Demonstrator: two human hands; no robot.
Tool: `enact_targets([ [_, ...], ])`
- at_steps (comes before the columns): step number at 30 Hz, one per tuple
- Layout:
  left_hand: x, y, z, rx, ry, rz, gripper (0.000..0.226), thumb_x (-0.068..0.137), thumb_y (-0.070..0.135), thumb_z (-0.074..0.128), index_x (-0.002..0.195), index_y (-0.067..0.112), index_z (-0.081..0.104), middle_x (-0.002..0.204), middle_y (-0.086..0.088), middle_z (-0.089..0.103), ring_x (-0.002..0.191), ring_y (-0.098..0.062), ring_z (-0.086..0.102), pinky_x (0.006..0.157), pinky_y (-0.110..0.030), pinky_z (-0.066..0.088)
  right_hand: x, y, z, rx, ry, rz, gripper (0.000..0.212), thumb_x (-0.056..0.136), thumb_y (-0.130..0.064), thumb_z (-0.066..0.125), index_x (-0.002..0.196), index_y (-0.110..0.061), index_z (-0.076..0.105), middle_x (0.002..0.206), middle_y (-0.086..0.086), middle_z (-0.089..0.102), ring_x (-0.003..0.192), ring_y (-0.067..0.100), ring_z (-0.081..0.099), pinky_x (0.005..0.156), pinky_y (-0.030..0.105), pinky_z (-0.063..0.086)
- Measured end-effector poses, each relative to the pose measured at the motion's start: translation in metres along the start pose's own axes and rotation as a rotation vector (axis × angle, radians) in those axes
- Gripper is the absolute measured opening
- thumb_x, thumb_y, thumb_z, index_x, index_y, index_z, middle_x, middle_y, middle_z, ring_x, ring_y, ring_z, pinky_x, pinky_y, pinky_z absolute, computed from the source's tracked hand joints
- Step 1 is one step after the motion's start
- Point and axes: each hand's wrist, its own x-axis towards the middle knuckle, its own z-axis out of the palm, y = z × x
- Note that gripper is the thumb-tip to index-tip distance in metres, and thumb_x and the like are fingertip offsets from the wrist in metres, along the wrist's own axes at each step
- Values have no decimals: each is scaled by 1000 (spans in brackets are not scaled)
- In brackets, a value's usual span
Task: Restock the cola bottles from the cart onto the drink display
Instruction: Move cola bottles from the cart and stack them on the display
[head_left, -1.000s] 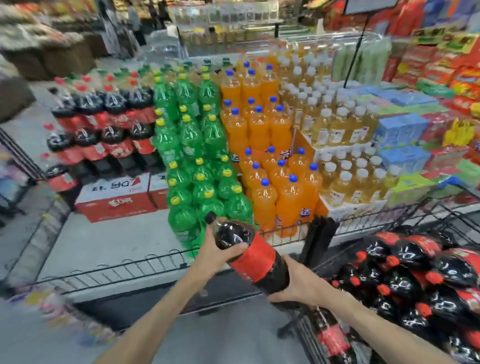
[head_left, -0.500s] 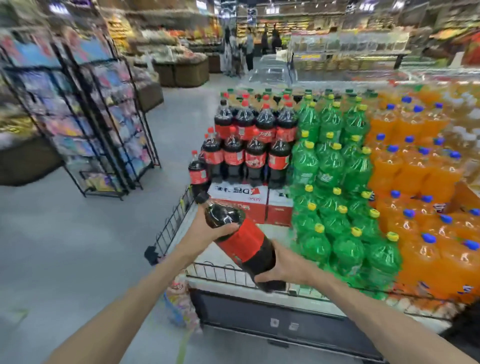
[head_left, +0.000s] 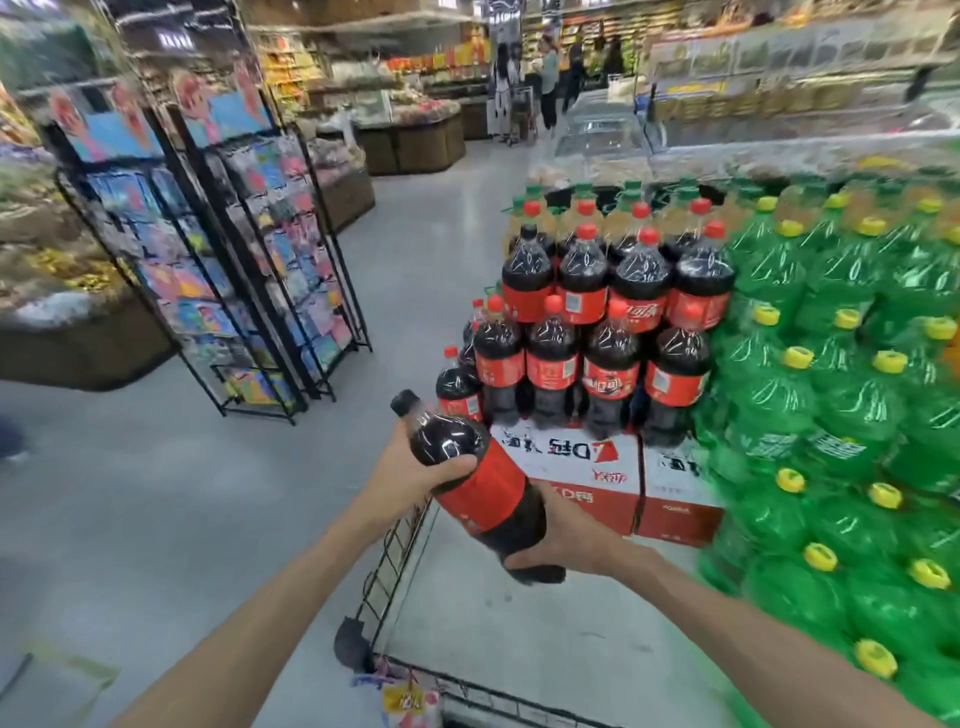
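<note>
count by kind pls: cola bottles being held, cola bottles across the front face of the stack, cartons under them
held cola bottle: 1
front-face stacked cola bottles: 8 (two tiers of 4)
cartons: 2
total: 11

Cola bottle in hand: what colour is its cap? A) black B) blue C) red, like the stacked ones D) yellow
A: the held cola bottle, gripped by the left hand and right hand, has a black cap, while the stacked cola bottles have red caps.
</note>
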Motion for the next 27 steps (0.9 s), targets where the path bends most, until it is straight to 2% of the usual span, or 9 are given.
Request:
enact_targets([
  [5, 87, -4, -11, 65, -103, 27, 81, 72, 25, 96, 135, 30, 44, 129, 9, 63, 115, 2, 63, 103, -26, 52, 76, 8, -7, 85, 68, 38, 90, 61, -35, 99, 131, -35, 42, 118, -24, 62, 107, -5, 62, 79, 14, 52],
  [7, 122, -7, -14, 99, -165, 45, 80, 72, 26, 96, 135, 31, 46, 127, 11, 65, 113, 6, 64, 102, -26, 52, 105, 15, -5, 135, 115, 60, 92, 59, -35, 100, 131, -36, 43, 120, -22, 64, 107, -3, 64, 83, 20, 55],
  [10, 172, -11, -16, 188, -243, 78, 92, 67, 41, 98, 141, 22, 48, 130, 7, 67, 121, -7, 65, 108, -40, 51, 143, 26, 1, 221, 198, 87, 89, 62, -26, 100, 128, -42, 44, 120, -19, 67, 105, -10, 64, 81, 16, 55],
  [11, 186, -13, -16, 202, -272, 95, 97, 66, 41, 99, 144, 20, 46, 132, 6, 66, 123, -7, 64, 109, -40, 50, 155, 31, 5, 241, 224, 94, 87, 62, -24, 99, 126, -44, 43, 119, -18, 68, 106, -7, 65, 81, 15, 54],
  [14, 224, -18, -14, 232, -356, 123, 109, 63, 51, 97, 150, 23, 36, 138, 8, 61, 129, -5, 59, 111, -36, 48, 192, 43, 16, 318, 321, 159, 94, 59, -30, 101, 131, -46, 42, 119, -14, 68, 111, 11, 70, 87, 35, 62],
  [17, 263, -29, -11, 291, -437, 156, 113, 59, 63, 91, 150, 31, 31, 139, 13, 56, 132, -3, 54, 115, -33, 43, 239, 80, 31, 330, 385, 150, 111, 50, -53, 103, 139, -51, 36, 131, -17, 64, 123, 10, 64, 101, 49, 57],
  [20, 287, -42, -5, 354, -467, 178, 112, 63, 58, 91, 151, 26, 30, 140, 11, 48, 133, -9, 48, 119, -37, 38, 265, 87, 33, 344, 465, 208, 107, 54, -50, 102, 140, -51, 39, 134, -18, 63, 124, 6, 63, 104, 45, 56],
  [22, 291, -55, -1, 381, -446, 244, 103, 63, 52, 94, 142, 27, 33, 135, 9, 40, 131, -12, 44, 120, -41, 38, 267, 75, 33, 355, 506, 233, 99, 59, -45, 99, 139, -49, 42, 131, -17, 63, 119, 6, 65, 101, 42, 58],
  [27, 295, -75, -3, 372, -400, 344, 107, 61, 54, 95, 146, 36, 32, 130, 17, 32, 134, -12, 44, 118, -38, 40, 273, 87, 48, 327, 606, 216, 92, 62, -38, 99, 137, -37, 46, 132, -4, 58, 124, 15, 63, 98, 49, 57],
])
